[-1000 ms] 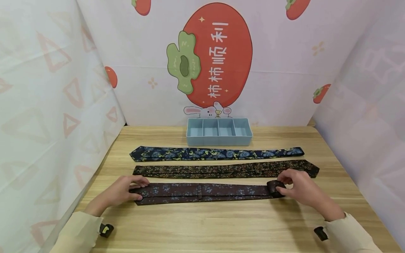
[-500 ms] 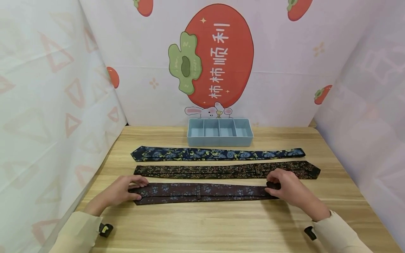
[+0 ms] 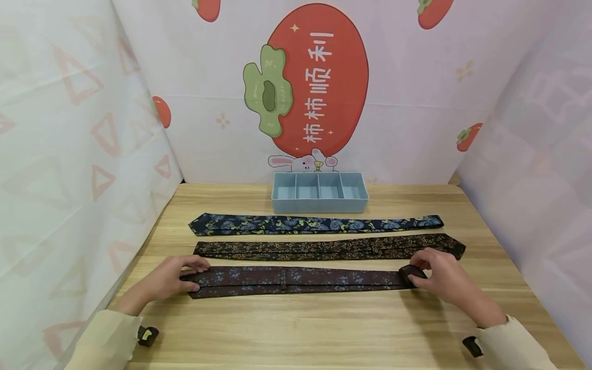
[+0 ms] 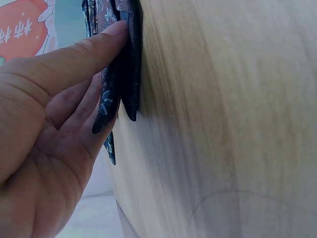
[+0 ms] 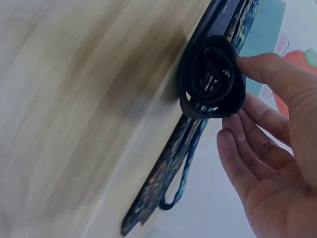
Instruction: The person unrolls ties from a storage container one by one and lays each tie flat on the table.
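Observation:
A dark maroon necktie (image 3: 314,277) with blue flowers lies nearest the person, stretched sideways. My left hand (image 3: 168,277) pinches its wide left end between thumb and fingers; the left wrist view shows the pointed tip of the maroon tie (image 4: 130,84) beyond the thumb. At the other end, my right hand (image 3: 439,272) holds a small roll (image 3: 411,275) of the same tie, its loose coil (image 5: 213,74) facing the right wrist camera. Behind it lie a black patterned necktie (image 3: 296,250) and a navy necktie (image 3: 314,225) with blue and yellow figures.
A light blue box (image 3: 320,205) with several compartments stands at the back of the wooden table (image 3: 296,334). Printed white cloth (image 3: 199,139) hangs behind and on both sides.
My right hand went left with the roll, then back right. The left hand has slid slightly left, and the maroon tie has shifted a little left with it.

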The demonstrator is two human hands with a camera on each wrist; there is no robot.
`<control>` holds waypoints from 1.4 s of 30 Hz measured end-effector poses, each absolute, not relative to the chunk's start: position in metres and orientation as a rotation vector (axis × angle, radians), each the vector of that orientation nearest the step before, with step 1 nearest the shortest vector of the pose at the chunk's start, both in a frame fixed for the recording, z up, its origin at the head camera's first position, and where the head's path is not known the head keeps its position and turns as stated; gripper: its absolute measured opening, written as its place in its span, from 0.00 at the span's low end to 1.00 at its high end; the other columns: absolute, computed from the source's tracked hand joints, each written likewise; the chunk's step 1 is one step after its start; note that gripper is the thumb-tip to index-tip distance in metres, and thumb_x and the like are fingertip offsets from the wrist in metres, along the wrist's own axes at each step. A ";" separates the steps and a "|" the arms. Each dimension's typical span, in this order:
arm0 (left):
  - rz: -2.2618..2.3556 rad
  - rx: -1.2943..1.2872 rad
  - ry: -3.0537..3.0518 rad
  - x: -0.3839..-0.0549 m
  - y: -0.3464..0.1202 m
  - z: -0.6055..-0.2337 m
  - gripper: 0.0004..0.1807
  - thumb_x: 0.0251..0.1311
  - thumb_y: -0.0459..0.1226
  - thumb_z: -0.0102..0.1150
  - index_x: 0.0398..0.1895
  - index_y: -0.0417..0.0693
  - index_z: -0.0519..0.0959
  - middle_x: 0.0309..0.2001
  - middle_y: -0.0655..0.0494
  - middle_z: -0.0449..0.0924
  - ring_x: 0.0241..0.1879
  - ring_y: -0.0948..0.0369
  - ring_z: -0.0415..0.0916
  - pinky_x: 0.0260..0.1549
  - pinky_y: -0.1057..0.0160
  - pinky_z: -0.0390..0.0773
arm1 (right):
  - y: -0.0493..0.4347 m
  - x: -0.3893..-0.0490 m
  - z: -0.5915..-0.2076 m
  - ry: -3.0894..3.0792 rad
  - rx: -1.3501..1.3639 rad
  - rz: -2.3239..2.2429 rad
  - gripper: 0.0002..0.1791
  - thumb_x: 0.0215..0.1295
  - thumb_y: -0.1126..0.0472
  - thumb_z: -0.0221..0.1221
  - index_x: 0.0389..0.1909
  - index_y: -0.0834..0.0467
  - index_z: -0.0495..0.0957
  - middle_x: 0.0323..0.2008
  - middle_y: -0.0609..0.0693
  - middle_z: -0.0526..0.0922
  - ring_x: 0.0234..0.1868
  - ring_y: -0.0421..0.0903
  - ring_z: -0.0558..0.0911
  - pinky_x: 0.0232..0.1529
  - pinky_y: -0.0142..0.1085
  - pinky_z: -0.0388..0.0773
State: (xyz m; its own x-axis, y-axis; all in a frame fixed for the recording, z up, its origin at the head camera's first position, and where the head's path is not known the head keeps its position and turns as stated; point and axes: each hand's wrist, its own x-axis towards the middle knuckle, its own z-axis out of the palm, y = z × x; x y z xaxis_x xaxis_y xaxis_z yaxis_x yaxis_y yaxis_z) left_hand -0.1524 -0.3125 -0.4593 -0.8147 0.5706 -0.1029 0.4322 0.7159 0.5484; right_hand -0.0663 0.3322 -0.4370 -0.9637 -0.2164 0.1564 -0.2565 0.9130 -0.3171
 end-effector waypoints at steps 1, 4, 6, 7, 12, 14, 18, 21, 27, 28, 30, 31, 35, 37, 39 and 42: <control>0.753 0.790 2.658 -0.152 -0.313 -0.459 0.25 0.55 0.37 0.80 0.57 0.51 0.84 0.53 0.57 0.89 0.51 0.55 0.86 0.53 0.54 0.87 | 0.335 -0.066 -0.437 -2.962 0.361 0.513 0.14 0.51 0.62 0.80 0.37 0.56 0.85 0.35 0.45 0.86 0.34 0.42 0.84 0.35 0.37 0.85; 0.757 0.784 2.657 -0.152 -0.312 -0.457 0.25 0.55 0.37 0.79 0.57 0.50 0.84 0.53 0.57 0.89 0.51 0.55 0.86 0.54 0.55 0.87 | 0.342 -0.066 -0.439 -2.974 0.343 0.527 0.14 0.52 0.62 0.79 0.37 0.57 0.86 0.35 0.46 0.86 0.34 0.42 0.84 0.35 0.37 0.85; 0.759 0.782 2.657 -0.151 -0.312 -0.455 0.25 0.55 0.37 0.79 0.57 0.50 0.84 0.53 0.57 0.89 0.51 0.55 0.86 0.53 0.55 0.87 | 0.344 -0.066 -0.439 -2.970 0.346 0.543 0.14 0.53 0.61 0.79 0.37 0.56 0.86 0.35 0.45 0.86 0.34 0.42 0.84 0.35 0.37 0.85; 0.761 0.782 2.656 -0.151 -0.311 -0.455 0.25 0.54 0.37 0.80 0.57 0.49 0.84 0.53 0.57 0.89 0.51 0.55 0.86 0.53 0.56 0.87 | 0.344 -0.067 -0.438 -2.966 0.349 0.551 0.13 0.53 0.61 0.79 0.37 0.56 0.86 0.35 0.44 0.86 0.34 0.41 0.83 0.35 0.37 0.85; 0.780 0.783 2.647 -0.152 -0.312 -0.458 0.25 0.54 0.37 0.80 0.57 0.50 0.84 0.53 0.57 0.88 0.50 0.56 0.86 0.52 0.57 0.87 | 0.333 -0.068 -0.427 -2.969 0.361 0.582 0.14 0.55 0.59 0.79 0.39 0.56 0.87 0.36 0.43 0.86 0.36 0.41 0.83 0.38 0.40 0.86; 0.790 0.777 2.643 -0.152 -0.313 -0.460 0.25 0.54 0.37 0.80 0.57 0.51 0.84 0.53 0.57 0.88 0.50 0.57 0.86 0.52 0.57 0.87 | 0.326 -0.069 -0.424 -2.982 0.379 0.608 0.14 0.56 0.60 0.78 0.41 0.56 0.87 0.37 0.43 0.86 0.37 0.41 0.83 0.38 0.40 0.86; 0.797 0.771 2.643 -0.152 -0.314 -0.461 0.25 0.54 0.37 0.80 0.57 0.51 0.84 0.53 0.57 0.88 0.50 0.57 0.86 0.52 0.57 0.87 | 0.315 -0.071 -0.426 -2.987 0.456 0.658 0.13 0.56 0.63 0.78 0.40 0.57 0.86 0.35 0.43 0.85 0.35 0.39 0.82 0.36 0.36 0.86; 0.794 0.772 2.650 -0.152 -0.315 -0.462 0.25 0.54 0.37 0.80 0.57 0.51 0.84 0.53 0.58 0.88 0.50 0.57 0.86 0.53 0.57 0.87 | 0.312 -0.072 -0.432 -2.986 0.481 0.651 0.13 0.54 0.64 0.78 0.38 0.57 0.86 0.34 0.42 0.84 0.34 0.37 0.82 0.35 0.34 0.85; 0.781 0.755 2.659 -0.152 -0.317 -0.461 0.26 0.54 0.37 0.80 0.57 0.51 0.84 0.53 0.56 0.88 0.51 0.56 0.86 0.53 0.55 0.87 | 0.317 -0.072 -0.439 -2.932 0.424 0.572 0.16 0.49 0.62 0.81 0.36 0.57 0.85 0.32 0.44 0.84 0.34 0.39 0.82 0.34 0.35 0.85; 0.777 0.752 2.661 -0.152 -0.317 -0.461 0.26 0.54 0.37 0.80 0.57 0.51 0.84 0.53 0.56 0.88 0.51 0.56 0.86 0.53 0.55 0.87 | 0.319 -0.071 -0.439 -2.923 0.412 0.557 0.16 0.49 0.62 0.82 0.35 0.57 0.85 0.32 0.44 0.84 0.34 0.40 0.82 0.34 0.35 0.85; 0.771 0.742 2.666 -0.151 -0.319 -0.461 0.26 0.54 0.37 0.80 0.58 0.51 0.84 0.53 0.56 0.88 0.51 0.55 0.86 0.53 0.54 0.87 | 0.324 -0.070 -0.440 -2.915 0.391 0.523 0.17 0.48 0.61 0.82 0.35 0.57 0.85 0.32 0.44 0.84 0.34 0.40 0.81 0.34 0.35 0.84; 0.774 0.738 2.667 -0.152 -0.319 -0.461 0.26 0.54 0.36 0.80 0.58 0.51 0.84 0.53 0.56 0.88 0.51 0.55 0.86 0.53 0.54 0.87 | 0.328 -0.070 -0.440 -2.915 0.380 0.509 0.17 0.48 0.61 0.82 0.35 0.56 0.85 0.32 0.44 0.83 0.33 0.40 0.81 0.34 0.35 0.84; 0.776 0.745 2.669 -0.152 -0.323 -0.461 0.26 0.54 0.36 0.80 0.58 0.50 0.84 0.53 0.56 0.88 0.51 0.54 0.86 0.53 0.54 0.87 | 0.342 -0.067 -0.441 -2.928 0.343 0.484 0.15 0.51 0.60 0.81 0.36 0.56 0.85 0.34 0.45 0.85 0.34 0.42 0.82 0.34 0.37 0.83; 0.769 0.750 2.679 -0.152 -0.325 -0.461 0.26 0.54 0.36 0.80 0.57 0.51 0.84 0.53 0.57 0.89 0.51 0.55 0.86 0.53 0.55 0.87 | 0.350 -0.066 -0.441 -2.938 0.325 0.487 0.15 0.51 0.61 0.80 0.37 0.57 0.86 0.35 0.47 0.86 0.34 0.43 0.83 0.35 0.38 0.84; 0.757 0.761 2.692 -0.152 -0.328 -0.461 0.26 0.53 0.36 0.80 0.57 0.51 0.84 0.53 0.57 0.89 0.50 0.55 0.86 0.52 0.56 0.87 | 0.357 -0.065 -0.441 -2.961 0.299 0.491 0.14 0.52 0.61 0.80 0.37 0.58 0.86 0.35 0.48 0.86 0.35 0.45 0.84 0.35 0.39 0.84; 0.755 0.772 2.703 -0.153 -0.330 -0.461 0.25 0.53 0.36 0.80 0.56 0.52 0.84 0.52 0.57 0.89 0.50 0.56 0.86 0.52 0.57 0.87 | 0.365 -0.065 -0.442 -3.014 0.250 0.513 0.14 0.53 0.62 0.79 0.38 0.59 0.86 0.35 0.49 0.87 0.35 0.45 0.85 0.35 0.39 0.84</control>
State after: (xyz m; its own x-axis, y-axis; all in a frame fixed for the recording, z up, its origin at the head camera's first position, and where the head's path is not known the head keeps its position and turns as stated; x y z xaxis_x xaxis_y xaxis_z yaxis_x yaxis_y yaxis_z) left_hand -0.1526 -0.3304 -0.4613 -0.8346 0.5455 -0.0769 0.4267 0.7283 0.5362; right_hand -0.0651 0.3647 -0.4415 -0.9840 -0.1476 0.0999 -0.1723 0.9309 -0.3221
